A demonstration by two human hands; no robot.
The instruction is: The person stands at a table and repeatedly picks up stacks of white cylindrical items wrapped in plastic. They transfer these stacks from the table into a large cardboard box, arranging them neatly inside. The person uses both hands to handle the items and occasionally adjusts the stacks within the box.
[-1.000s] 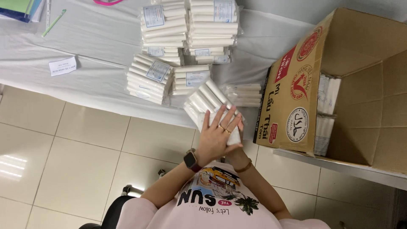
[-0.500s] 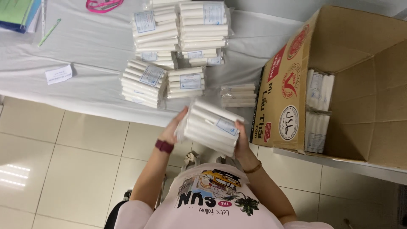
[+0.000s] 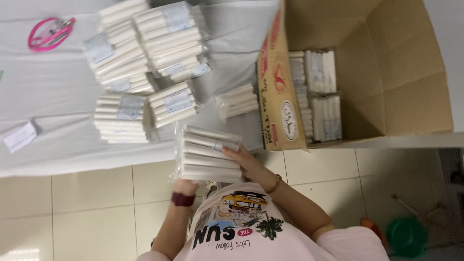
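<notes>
Comparing with a second ago, the clear-wrapped pack of white rolls (image 3: 209, 154) has been flipped flat and is now clamped at centre frame between the left hand (image 3: 186, 186) underneath and the right hand (image 3: 244, 159), just below the desk (image 3: 58, 154) edge, left of the cardboard box (image 3: 386, 96).

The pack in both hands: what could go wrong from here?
1. The pack is held only at its edges by the left hand and right hand, out over the floor past the table edge; a slip could drop it.
2. The stacks lean unevenly and might topple if bumped.
3. The box overhangs its ledge and could tip.
</notes>
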